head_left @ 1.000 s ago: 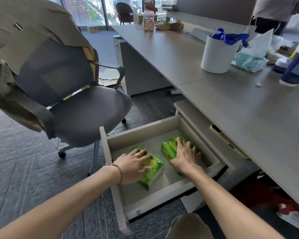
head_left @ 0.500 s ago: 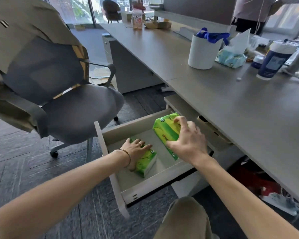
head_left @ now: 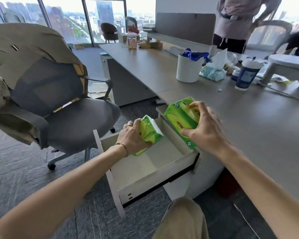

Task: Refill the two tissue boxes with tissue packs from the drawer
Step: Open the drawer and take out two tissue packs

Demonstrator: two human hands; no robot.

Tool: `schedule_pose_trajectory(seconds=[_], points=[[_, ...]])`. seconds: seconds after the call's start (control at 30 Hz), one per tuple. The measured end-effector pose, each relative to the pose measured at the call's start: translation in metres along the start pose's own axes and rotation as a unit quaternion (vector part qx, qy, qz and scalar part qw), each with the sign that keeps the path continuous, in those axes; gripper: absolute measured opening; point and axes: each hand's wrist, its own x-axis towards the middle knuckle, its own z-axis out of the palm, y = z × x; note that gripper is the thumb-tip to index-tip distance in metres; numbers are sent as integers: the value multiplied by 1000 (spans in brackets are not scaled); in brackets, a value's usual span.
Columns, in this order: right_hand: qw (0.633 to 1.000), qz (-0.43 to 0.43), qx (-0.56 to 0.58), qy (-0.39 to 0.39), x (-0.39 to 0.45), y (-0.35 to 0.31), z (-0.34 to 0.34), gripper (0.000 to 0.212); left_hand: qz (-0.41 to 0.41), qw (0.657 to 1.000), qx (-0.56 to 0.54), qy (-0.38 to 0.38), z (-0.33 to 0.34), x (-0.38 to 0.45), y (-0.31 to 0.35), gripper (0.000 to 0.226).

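Two green tissue packs are held above the open white drawer, whose floor shows bare. My left hand grips one green tissue pack over the drawer's back left part. My right hand grips the other green tissue pack, tilted, at the level of the desk edge. A white round container with blue material in it and a pale blue tissue pack with a sheet sticking up stand on the desk.
The grey desk runs along the right. A grey office chair draped with a beige coat stands left of the drawer. A dark blue canister and clutter sit at the desk's far right. A person stands behind the desk.
Both hands have lifted their packs out of the drawer. The right pack has risen to desk height, the left pack has come up off the drawer floor. The camera view has tilted upward.
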Motion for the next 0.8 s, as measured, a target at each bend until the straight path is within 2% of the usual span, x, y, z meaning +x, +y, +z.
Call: schedule_pose_trajectory(seconds=[0.2,0.3,0.4,0.6,0.8], points=[[998,15,-30,53,7,38,-63,77,72,995,-19,68,-42,13,78,110],[994,39,-54,81,13,65,-88,77,125,989,-9,76,-53,30,124,108],[990,65,-71,101,20,99,-105,76,151,986,7,65,-52,57,170,110],[983,101,-94,118,37,165,-133,75,152,988,29,22,-17,122,252,118],[980,130,-114,100,59,217,-148,75,140,987,70,-42,23,169,303,112]])
